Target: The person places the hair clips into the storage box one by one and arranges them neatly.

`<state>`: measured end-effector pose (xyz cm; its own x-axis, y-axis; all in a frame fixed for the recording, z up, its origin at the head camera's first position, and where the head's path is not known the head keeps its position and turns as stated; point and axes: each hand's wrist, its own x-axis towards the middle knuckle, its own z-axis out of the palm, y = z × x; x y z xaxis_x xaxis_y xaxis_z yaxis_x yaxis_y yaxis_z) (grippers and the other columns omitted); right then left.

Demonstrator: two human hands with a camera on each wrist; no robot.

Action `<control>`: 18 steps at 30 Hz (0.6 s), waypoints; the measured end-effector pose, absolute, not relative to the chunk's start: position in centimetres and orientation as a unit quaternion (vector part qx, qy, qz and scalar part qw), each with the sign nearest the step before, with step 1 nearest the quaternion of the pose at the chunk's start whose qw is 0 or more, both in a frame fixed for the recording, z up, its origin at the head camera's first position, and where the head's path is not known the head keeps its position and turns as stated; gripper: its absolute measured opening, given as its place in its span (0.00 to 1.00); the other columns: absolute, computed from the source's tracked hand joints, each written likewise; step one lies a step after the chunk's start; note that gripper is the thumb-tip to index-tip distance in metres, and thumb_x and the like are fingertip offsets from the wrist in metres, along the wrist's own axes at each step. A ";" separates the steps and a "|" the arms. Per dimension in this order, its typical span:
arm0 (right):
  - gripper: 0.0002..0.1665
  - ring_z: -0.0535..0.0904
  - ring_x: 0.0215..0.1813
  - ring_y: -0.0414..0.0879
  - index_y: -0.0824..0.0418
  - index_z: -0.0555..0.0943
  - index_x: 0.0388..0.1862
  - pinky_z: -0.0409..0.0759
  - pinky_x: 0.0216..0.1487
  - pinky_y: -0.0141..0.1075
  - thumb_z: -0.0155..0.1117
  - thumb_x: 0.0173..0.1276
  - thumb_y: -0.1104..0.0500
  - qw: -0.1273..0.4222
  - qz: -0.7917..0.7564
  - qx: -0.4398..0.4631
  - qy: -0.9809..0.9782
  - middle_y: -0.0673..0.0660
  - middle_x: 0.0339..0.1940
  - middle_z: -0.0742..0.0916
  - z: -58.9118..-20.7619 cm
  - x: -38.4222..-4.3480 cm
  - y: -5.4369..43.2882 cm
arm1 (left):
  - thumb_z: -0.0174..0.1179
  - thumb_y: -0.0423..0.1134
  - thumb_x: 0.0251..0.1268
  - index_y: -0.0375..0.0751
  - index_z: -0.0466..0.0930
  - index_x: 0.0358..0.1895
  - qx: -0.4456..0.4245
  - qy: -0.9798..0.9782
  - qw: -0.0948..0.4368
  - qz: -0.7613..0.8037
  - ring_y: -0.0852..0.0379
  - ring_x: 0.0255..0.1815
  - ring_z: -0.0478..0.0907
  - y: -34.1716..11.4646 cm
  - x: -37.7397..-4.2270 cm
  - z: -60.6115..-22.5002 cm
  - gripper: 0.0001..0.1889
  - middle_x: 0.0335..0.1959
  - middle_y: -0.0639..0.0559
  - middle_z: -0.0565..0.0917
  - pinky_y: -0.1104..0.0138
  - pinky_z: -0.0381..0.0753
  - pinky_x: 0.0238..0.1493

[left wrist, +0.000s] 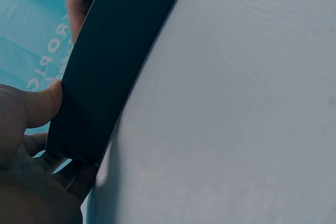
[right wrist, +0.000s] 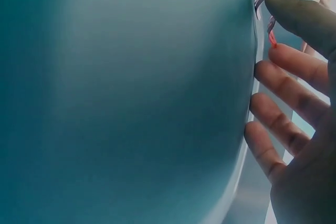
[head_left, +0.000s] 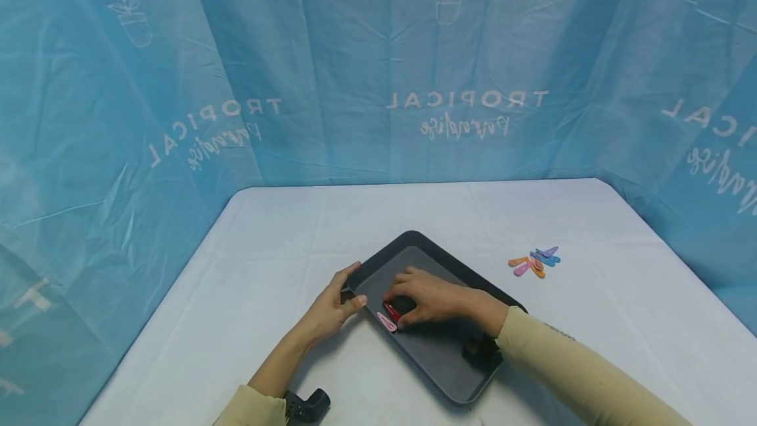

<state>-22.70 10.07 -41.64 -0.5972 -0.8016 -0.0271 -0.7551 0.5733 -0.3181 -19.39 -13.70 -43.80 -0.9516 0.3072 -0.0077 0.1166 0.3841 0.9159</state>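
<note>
Here the left hand (head_left: 331,308) grips the tray's edge (head_left: 381,258), right hand (head_left: 432,296) inside.

Left hand (head_left: 329,307): its fingers were partly hidden behind a corner of the tray (head_left: 426,350); the left wrist view cut off its palm.
Tray floor: the right hand (head_left: 428,298) covered part of it, and the right sleeve (head_left: 579,363) hid a corner.
Red clip (head_left: 391,311): fingertips partly covered its ends.
Pink clip (head_left: 386,321): in the right wrist view it was a blurred sliver.
Clip pile (head_left: 537,264): overlapping pieces were too small to count surely.
Sleeve lettering: too small to read.
Black wrist device (head_left: 307,407): the bottom edge cut it off.
Curtain (head_left: 473,51): its printed words broke off at the right edge.
Counter (head_left: 284,229): its near edge fell outside the head view.
</note>
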 end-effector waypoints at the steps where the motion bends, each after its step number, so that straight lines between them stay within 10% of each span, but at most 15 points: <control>1: 0.28 0.68 0.51 0.38 0.48 0.78 0.57 0.73 0.54 0.36 0.69 0.58 0.44 0.084 -0.137 -0.441 0.883 0.45 0.51 0.80 -41.7 -22.7 10.0 | 0.57 0.38 0.66 0.52 0.50 0.75 0.129 0.828 0.087 0.539 0.41 0.65 0.68 -13.7 -19.4 -43.8 0.36 0.74 0.36 0.55 0.54 0.74 0.56; 18: 0.28 0.65 0.48 0.37 0.46 0.79 0.56 0.69 0.51 0.35 0.70 0.56 0.43 0.071 -0.130 -0.458 0.877 0.45 0.50 0.78 -42.0 -22.7 10.0 | 0.58 0.38 0.66 0.52 0.50 0.75 0.133 0.826 0.090 0.540 0.41 0.63 0.65 -13.8 -19.5 -43.8 0.37 0.75 0.38 0.51 0.63 0.73 0.41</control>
<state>-22.69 10.00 -41.96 -0.5704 -0.8213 -0.0056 -0.7846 0.5469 -0.2921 -19.49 -13.81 -43.84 -0.9484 0.3170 -0.0048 0.1229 0.3816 0.9161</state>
